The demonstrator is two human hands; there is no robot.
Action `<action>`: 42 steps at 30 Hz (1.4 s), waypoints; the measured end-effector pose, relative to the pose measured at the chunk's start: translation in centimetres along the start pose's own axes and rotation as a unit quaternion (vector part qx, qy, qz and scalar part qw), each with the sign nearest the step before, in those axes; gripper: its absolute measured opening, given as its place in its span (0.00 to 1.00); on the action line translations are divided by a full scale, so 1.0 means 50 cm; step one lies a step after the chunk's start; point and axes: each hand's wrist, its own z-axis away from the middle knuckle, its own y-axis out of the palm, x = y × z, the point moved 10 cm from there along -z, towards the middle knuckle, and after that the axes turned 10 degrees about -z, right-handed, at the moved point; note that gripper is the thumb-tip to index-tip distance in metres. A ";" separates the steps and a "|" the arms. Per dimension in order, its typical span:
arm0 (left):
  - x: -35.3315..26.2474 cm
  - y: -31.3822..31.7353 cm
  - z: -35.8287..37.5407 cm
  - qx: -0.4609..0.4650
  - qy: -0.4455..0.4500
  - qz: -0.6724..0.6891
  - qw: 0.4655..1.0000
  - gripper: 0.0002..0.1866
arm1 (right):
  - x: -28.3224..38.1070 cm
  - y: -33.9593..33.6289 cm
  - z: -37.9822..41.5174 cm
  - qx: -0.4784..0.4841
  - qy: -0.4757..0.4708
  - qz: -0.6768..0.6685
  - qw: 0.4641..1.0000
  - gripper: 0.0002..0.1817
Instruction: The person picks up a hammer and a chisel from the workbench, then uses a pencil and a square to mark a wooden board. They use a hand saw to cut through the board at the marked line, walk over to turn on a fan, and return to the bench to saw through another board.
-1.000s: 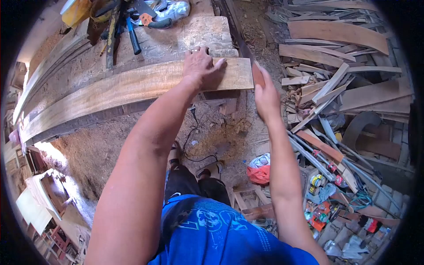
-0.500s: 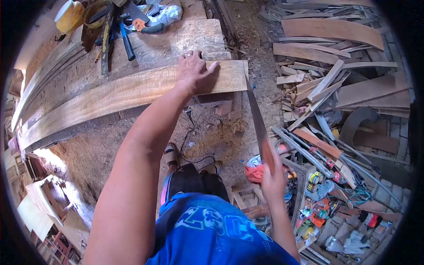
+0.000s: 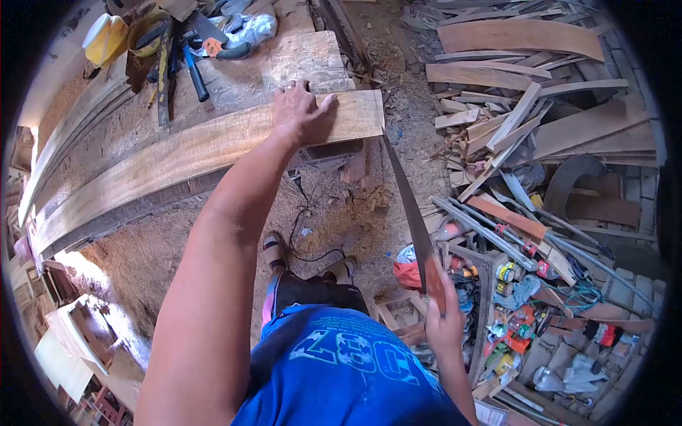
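Observation:
A long, curved wooden board [image 3: 192, 148] lies along the edge of the workbench. My left hand [image 3: 295, 110] rests on top of it near its right end, fingers and thumb spread. In my right hand [image 3: 446, 319] is the wooden handle of a handsaw [image 3: 408, 190], held low beside my body. The saw's blade slants up and away to the board's right end, where its far part meets the front corner. Whether the teeth are in the wood cannot be made out.
On the workbench [image 3: 298, 60] lie a hammer [image 3: 195, 74], another saw with an orange and black handle [image 3: 229, 50] and a yellow container [image 3: 106, 39]. Wood offcuts [image 3: 490, 74] cover the floor at right, above scattered tools and cans. A power cord [image 3: 305, 213] crosses the sawdust near my feet.
My right hand has drawn the saw back toward my body, away from the board's end. My left hand stays in place on the board. The whole view has shifted slightly.

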 end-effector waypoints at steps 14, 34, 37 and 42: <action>0.027 0.052 -0.028 -0.047 0.012 0.005 0.999 0.39 | -0.003 0.146 -0.388 -0.041 -0.164 0.033 0.985 0.35; 0.017 0.023 -0.014 -0.099 0.011 0.032 0.995 0.38 | 0.046 0.092 -0.279 -0.008 -0.129 0.057 0.990 0.37; 0.016 0.026 -0.021 -0.070 0.006 0.020 0.997 0.38 | 0.077 -0.022 -0.102 0.020 -0.010 0.070 0.997 0.33; 0.017 0.025 -0.021 -0.064 0.006 0.015 0.998 0.39 | 0.081 -0.005 -0.140 0.017 -0.038 0.084 0.996 0.32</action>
